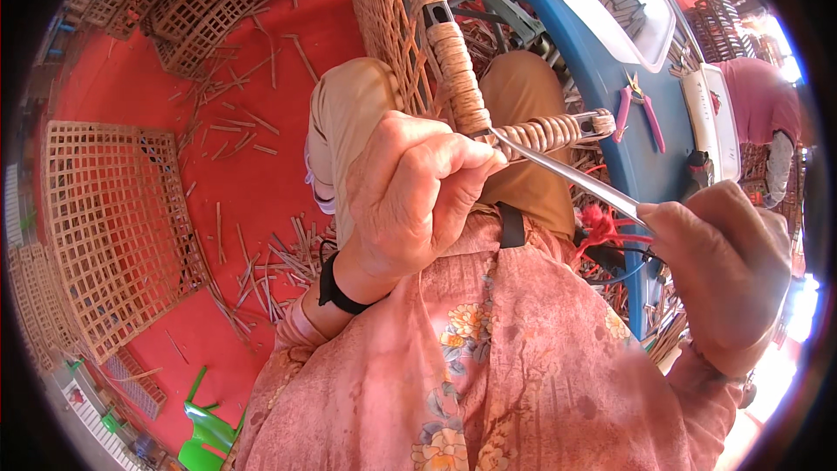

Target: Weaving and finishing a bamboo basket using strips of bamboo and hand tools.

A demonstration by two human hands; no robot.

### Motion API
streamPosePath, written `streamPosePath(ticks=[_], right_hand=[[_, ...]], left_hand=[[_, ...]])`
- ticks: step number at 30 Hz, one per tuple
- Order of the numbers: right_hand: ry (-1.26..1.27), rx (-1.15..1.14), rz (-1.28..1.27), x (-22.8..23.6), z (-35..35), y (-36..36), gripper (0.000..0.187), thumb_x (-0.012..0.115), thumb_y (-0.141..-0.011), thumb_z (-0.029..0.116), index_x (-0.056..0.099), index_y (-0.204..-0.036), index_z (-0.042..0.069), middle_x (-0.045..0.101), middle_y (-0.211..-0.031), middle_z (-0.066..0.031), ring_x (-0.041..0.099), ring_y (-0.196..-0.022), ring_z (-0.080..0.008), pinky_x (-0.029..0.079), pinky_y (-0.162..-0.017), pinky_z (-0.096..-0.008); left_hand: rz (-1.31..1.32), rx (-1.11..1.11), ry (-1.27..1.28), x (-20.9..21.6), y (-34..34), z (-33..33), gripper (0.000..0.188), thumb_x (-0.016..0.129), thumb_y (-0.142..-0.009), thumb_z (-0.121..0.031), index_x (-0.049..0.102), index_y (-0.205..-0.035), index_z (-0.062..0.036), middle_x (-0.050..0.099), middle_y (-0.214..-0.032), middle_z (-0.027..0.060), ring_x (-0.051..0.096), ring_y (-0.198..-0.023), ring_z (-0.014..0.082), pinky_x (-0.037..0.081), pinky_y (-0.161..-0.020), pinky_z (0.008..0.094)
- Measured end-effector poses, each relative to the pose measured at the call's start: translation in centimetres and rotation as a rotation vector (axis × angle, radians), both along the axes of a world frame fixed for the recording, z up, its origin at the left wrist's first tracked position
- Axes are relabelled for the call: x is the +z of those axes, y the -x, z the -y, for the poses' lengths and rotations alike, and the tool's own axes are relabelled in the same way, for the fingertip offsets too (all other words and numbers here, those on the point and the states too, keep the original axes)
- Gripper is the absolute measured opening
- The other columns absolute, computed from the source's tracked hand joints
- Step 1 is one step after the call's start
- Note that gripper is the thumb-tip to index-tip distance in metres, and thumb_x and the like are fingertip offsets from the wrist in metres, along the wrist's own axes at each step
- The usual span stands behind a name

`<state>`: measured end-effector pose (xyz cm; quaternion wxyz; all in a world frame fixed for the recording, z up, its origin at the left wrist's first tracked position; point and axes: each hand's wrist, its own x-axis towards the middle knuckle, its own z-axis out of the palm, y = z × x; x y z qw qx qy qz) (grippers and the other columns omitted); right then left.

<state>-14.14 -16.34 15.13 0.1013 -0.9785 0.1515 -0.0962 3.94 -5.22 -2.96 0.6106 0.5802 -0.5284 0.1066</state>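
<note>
A woven wicker piece (392, 26) stands between my knees, its frame bar (455, 70) wound with pale cane strip. A shorter wrapped bar (540, 133) branches to the right and ends in bare metal. My left hand (418, 179) is closed, thumb and fingertips pinched at the corner where the bars meet; what lies in the pinch is hidden. My right hand (728, 257) is closed round the back end of a slim, shiny metal awl-like tool (580, 176). The tool's narrow tip touches the wrapping at the corner, beside my left fingertips. Its handle is hidden in my palm.
On my right, a blue table (610, 78) carries a white tray (621, 0) of short strips and pink-handled pliers (639, 112). Woven panels (118, 227) and loose cane scraps lie on the red floor (261, 26). Another person (758, 100) bends at the far right.
</note>
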Motion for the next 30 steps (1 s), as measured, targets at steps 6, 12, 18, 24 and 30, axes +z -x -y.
streamPosePath(ticks=[6,12,18,24,30], right_hand=[[0.122,-0.022,-0.075,0.6,0.2,-0.6,0.027,0.077,-0.070,-0.002,0.074,-0.097,0.006,0.057,-0.066,-0.0058,0.056,-0.051,-0.0163,0.040,-0.044,-0.0290],[0.272,-0.027,-0.118,0.6,-1.3,-1.0,0.031,0.079,-0.063,0.005,0.076,-0.094,0.010,0.054,-0.066,-0.0026,0.056,-0.055,-0.0183,0.039,-0.050,-0.0339],[0.380,0.040,-0.117,0.7,-1.8,-1.6,0.028,0.079,-0.066,0.009,0.075,-0.094,0.009,0.054,-0.068,-0.0016,0.053,-0.053,-0.0183,0.035,-0.048,-0.0366],[0.375,0.214,-0.066,-1.7,-2.9,0.0,0.037,0.076,-0.069,0.001,0.071,-0.104,-0.009,0.056,-0.073,-0.0106,0.053,-0.054,-0.0167,0.037,-0.043,-0.0303],[0.447,0.301,-0.015,-3.8,-2.8,1.6,0.040,0.075,-0.070,-0.006,0.068,-0.109,-0.013,0.057,-0.076,-0.0129,0.055,-0.055,-0.0169,0.040,-0.042,-0.0280]], left_hand=[[0.000,0.000,-0.016,0.2,-0.1,-0.2,0.020,0.082,-0.082,-0.008,0.066,-0.095,-0.0055,0.059,-0.086,0.0070,0.058,-0.071,0.0195,0.048,-0.060,0.0312],[-0.017,-0.017,-0.010,0.3,-0.3,-0.2,0.026,0.085,-0.076,-0.003,0.066,-0.094,-0.0047,0.060,-0.084,0.0071,0.061,-0.071,0.0219,0.050,-0.059,0.0323],[-0.021,-0.006,0.010,0.3,-0.3,-0.2,0.025,0.084,-0.077,-0.003,0.066,-0.095,-0.0039,0.060,-0.085,0.0078,0.061,-0.071,0.0213,0.050,-0.060,0.0319],[-0.030,0.015,0.026,0.1,-0.5,-0.7,0.019,0.080,-0.082,-0.002,0.066,-0.095,-0.0030,0.060,-0.086,0.0083,0.061,-0.073,0.0210,0.050,-0.062,0.0312],[-0.032,0.007,0.020,-0.1,-0.4,-0.8,0.018,0.079,-0.083,-0.003,0.065,-0.095,-0.0027,0.060,-0.089,0.0083,0.062,-0.076,0.0222,0.051,-0.063,0.0320]])
